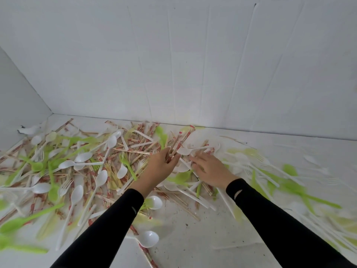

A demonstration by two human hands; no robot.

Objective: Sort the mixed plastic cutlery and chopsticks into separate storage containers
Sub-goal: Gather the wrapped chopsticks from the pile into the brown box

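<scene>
A big heap of mixed cutlery covers the white surface: white plastic spoons, white forks, green spoons and forks, and wrapped wooden chopsticks with red print. My left hand grips a bundle of wrapped chopsticks that sticks up and away from the fist. My right hand lies palm down on the pile just to the right, fingers spread over white spoons and chopsticks; its fingertips look blurred. A white spoon lies between the two hands. No storage container is in view.
White walls close the surface at the back and on the left. Green and white cutlery is scattered to the right, blurred. A bare speckled patch of surface lies between my forearms. A white spoon lies near the front.
</scene>
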